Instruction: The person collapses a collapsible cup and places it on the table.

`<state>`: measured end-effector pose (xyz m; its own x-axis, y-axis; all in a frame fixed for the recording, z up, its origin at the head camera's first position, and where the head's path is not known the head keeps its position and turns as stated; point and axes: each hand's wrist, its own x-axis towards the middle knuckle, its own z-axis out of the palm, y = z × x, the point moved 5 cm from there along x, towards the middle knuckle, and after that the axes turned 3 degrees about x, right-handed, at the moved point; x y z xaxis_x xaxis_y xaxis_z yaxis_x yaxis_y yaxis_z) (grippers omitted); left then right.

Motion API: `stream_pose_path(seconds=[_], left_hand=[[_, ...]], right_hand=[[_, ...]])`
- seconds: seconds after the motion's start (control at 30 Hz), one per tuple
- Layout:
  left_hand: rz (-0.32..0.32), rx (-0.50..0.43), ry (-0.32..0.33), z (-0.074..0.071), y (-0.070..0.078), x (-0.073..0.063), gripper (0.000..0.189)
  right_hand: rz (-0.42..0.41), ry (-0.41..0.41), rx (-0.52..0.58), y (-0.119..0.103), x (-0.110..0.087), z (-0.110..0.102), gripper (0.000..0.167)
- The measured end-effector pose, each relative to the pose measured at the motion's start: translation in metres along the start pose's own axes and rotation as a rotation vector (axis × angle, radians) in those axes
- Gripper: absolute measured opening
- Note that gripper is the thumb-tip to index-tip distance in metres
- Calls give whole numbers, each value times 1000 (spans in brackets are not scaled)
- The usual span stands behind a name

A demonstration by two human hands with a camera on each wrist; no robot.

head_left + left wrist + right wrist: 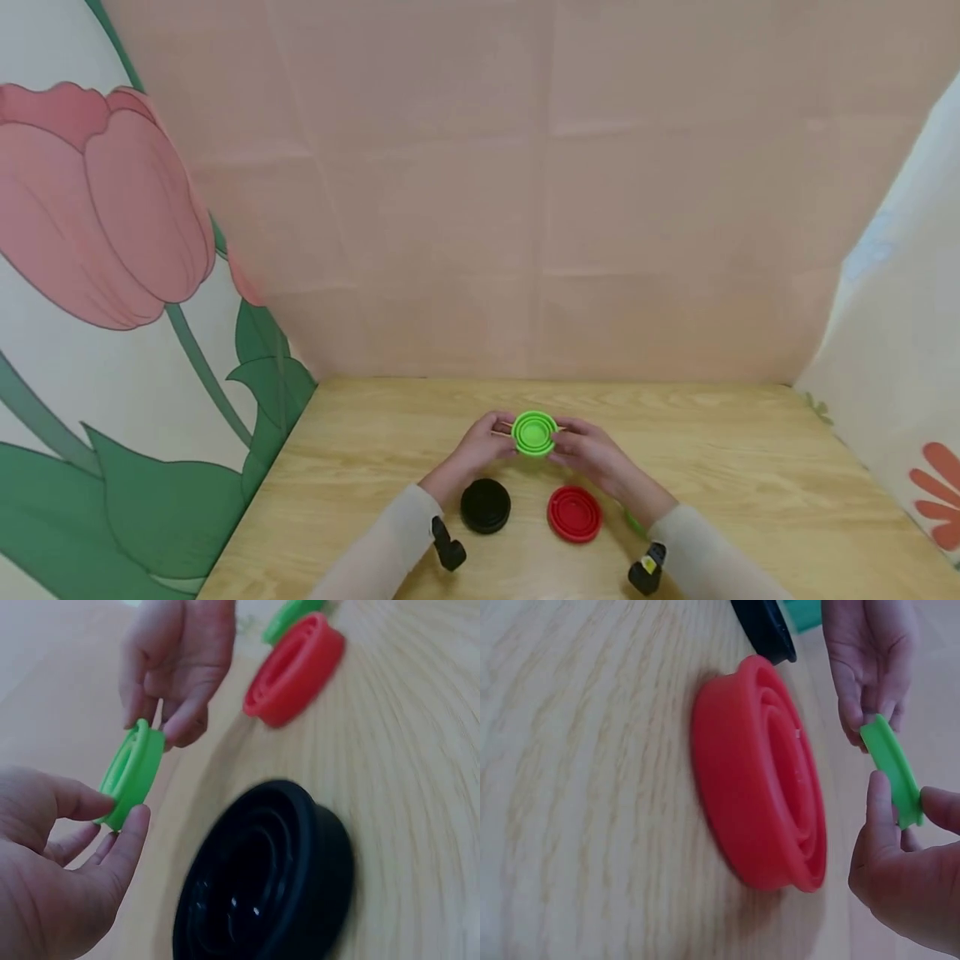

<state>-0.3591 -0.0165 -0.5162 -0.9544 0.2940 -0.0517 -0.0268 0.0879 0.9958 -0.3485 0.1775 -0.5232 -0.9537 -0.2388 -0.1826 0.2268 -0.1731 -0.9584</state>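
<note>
A small bright-green collapsible cup (535, 433), folded flat into concentric rings, is held above the table between both hands. My left hand (480, 446) pinches its left edge, thumb on one face and fingers on the other. On the opposite edge, my right hand (592, 454) pinches it the same way. The left wrist view shows the green cup (133, 776) tilted almost on edge. Below the left hand lies a larger black collapsible cup (485, 506), also folded flat. A flat red one (574, 514) lies to its right, below the right hand.
Another green round piece (633, 523) lies right of the red cup, mostly hidden under the right forearm. The wooden table (360, 467) meets a pink backdrop (525, 208) at its far edge. A flower-printed sheet (112, 208) hangs along the left side.
</note>
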Motion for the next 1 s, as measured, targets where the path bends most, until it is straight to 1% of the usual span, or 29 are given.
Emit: stream_pose_path(seconds=[0.13,0.27,0.43,0.53,0.63,0.73,0.8,0.93,1.0], left_hand=[[-23,64,26,0,-6,1,40],[-62,67,35,0,-11,0,39],[-90,58,17,0,-12,2,33],[-107,48,-4,-1,-13,3,29],[-128,48,-30,-1,-14,1,28],[-149,51,-56,-1,-17,-1,31],[-156,34,-72,-1,-18,-1,34],[-165,8,-113,-5,-15,-5,41],[-158,15,-127,-8,-11,-10,42]], right_hand=[[0,-6,-26,5,1,1,56],[19,-2,-50,10,2,2,54],[31,44,-89,11,5,-1,50],[39,64,-112,10,6,-1,50],[46,69,-141,11,5,1,50],[46,70,-179,9,4,3,49],[49,77,-202,7,3,2,49],[55,96,-249,-1,1,-1,48],[39,115,-308,-5,1,-4,46]])
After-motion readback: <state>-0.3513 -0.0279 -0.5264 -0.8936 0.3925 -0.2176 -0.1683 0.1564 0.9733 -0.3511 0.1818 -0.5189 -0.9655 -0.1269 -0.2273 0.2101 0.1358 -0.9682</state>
